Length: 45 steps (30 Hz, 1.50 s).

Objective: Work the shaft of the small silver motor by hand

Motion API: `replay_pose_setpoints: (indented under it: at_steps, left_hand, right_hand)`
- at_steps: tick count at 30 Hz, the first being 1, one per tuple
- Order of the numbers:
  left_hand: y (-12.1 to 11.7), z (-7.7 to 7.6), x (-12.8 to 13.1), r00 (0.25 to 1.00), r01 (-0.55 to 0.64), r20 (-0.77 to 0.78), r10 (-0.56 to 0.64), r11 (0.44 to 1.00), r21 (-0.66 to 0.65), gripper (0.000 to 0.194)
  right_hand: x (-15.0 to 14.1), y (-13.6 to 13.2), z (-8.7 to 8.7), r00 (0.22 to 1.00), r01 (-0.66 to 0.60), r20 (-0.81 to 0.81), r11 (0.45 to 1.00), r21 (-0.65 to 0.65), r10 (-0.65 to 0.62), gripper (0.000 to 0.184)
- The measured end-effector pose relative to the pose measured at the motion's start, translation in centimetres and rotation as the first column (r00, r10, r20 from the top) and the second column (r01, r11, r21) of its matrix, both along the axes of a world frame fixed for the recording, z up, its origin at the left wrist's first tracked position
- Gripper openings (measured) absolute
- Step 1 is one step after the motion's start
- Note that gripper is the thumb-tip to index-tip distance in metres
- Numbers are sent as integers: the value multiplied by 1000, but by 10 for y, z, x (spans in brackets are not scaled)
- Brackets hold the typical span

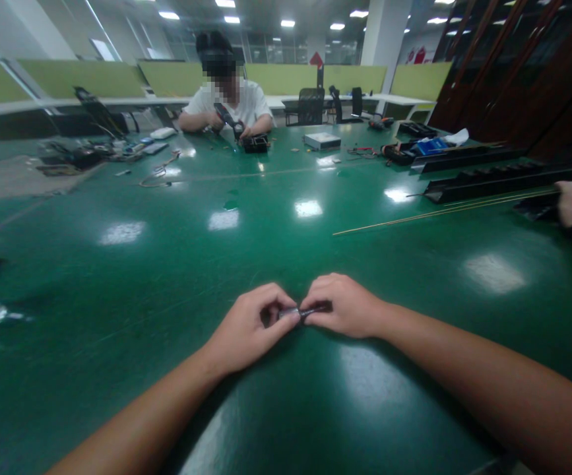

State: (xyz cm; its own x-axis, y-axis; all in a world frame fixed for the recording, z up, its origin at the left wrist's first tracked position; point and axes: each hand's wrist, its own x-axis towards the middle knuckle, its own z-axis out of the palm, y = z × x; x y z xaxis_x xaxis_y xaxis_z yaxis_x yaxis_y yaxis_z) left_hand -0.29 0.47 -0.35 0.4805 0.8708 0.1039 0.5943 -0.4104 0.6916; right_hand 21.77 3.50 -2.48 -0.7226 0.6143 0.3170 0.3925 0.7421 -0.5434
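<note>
Viewed from my remote post, my left hand (251, 324) pinches the shiny end of a small slender object (303, 313) while my right hand (346, 305) closes on its dark end, the fingertips nearly meeting. The object lies directly between the 2 grips, its long axis running roughly left to right, with neither hand clearly nearer; beyond the grip and to its right, thin yellowish rods (389, 222) rest well apart on the green table (117, 290).
</note>
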Motion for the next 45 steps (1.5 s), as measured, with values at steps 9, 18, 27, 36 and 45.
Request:
replay_pose_setpoints:
  at_steps: [9, 18, 27, 36, 45]
  left_hand:
    - [-1, 1, 1, 1000, -1, -21, 1, 1000, -7, 18]
    - [-2, -1, 1, 1000, 3, -29, -3, 1000, -3, 16]
    - [-1, -2, 0, 1000, 0, -29, 0, 1000, 3, 16]
    - [-2, 0, 1, 999, 4, -40, -4, 1000, 3, 16]
    - [-3, -2, 0, 999, 12, -33, -11, 1000, 3, 16]
  right_hand:
    - [0, 0, -1, 1000, -13, -6, 1000, -2, 13, 13]
    - [1, -1, 0, 1000, -21, -17, 1000, 8, 21, 11]
    - [2, -2, 2, 1000, -18, -20, 1000, 6, 18, 12]
    - [7, -1, 4, 1000, 2, -20, 1000, 19, -2, 9]
    - [10, 0, 6, 1000, 11, -19, 1000, 3, -11, 8]
